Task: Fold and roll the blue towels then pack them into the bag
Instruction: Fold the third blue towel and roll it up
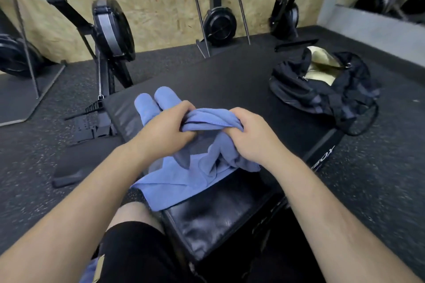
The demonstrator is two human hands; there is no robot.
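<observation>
A loose blue towel (pixel 179 181) hangs crumpled over the black padded box (pixel 218 213) in front of me. Its upper edge is bunched between my left hand (pixel 163 131) and my right hand (pixel 250 135), both closed on the cloth a little above the box top. Two rolled blue towels (pixel 151 103) lie side by side on the box just beyond my left hand. The black duffel bag (pixel 326 89) sits at the box's far right corner, unzipped, its pale gold lining showing.
Rowing machines (pixel 110 30) stand along the plywood wall at the back and left, one close to the box's left edge. Black rubber floor surrounds the box. My knee in black shorts (pixel 133 236) is at the lower left.
</observation>
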